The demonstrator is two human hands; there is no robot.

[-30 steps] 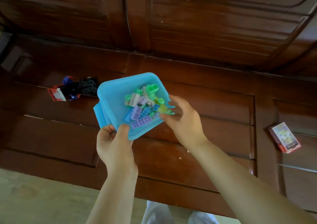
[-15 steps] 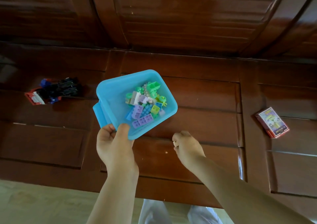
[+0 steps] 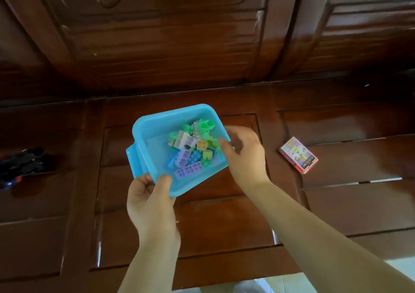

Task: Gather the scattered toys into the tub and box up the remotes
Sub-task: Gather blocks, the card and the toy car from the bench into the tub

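My left hand [image 3: 150,200] grips the near corner of a light blue plastic tub [image 3: 152,153], holding it tilted above the wooden bench seat. Inside the tub lie several pastel building bricks [image 3: 190,153] in green, purple, blue and yellow. My right hand [image 3: 243,155] hovers at the tub's right rim with its fingers loosely spread over the bricks. It is motion-blurred, and I see nothing between its fingers.
A dark toy vehicle [image 3: 22,164] with red and blue parts lies on the seat at the far left. A small red card box [image 3: 298,155] lies to the right. The carved backrest [image 3: 168,34] rises behind. The seat's front edge [image 3: 224,277] is near me.
My right hand went from the tub down to the seat below it, fingers curled, then rose back to the tub's right rim. The view swung right, while my left hand kept its hold.
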